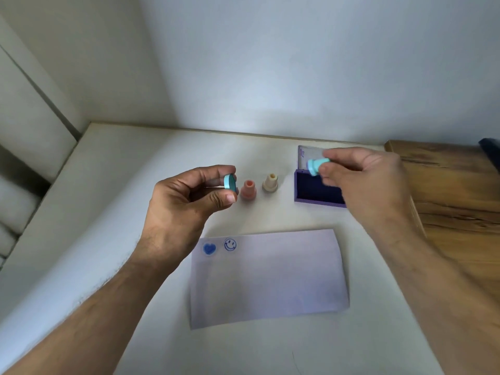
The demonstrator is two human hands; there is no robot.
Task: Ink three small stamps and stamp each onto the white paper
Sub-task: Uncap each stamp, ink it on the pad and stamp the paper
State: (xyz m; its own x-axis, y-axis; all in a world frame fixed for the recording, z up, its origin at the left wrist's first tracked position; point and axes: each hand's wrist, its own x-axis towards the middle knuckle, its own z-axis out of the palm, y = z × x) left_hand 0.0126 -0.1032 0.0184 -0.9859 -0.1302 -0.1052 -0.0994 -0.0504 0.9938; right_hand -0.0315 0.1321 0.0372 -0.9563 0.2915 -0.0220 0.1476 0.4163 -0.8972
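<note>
White sheet of paper (270,277) up front on the bench; left hand (184,198) pinches a round teal cap (229,182), right hand (362,174) clamps the small teal stamp (316,165) above the purple ink pad (316,192).

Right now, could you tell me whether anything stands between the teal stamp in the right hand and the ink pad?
Nothing visible does. The right hand holds the teal stamp just above the open ink pad. The pink stamp and cream stamp stand to its left, clear of the way.
</note>
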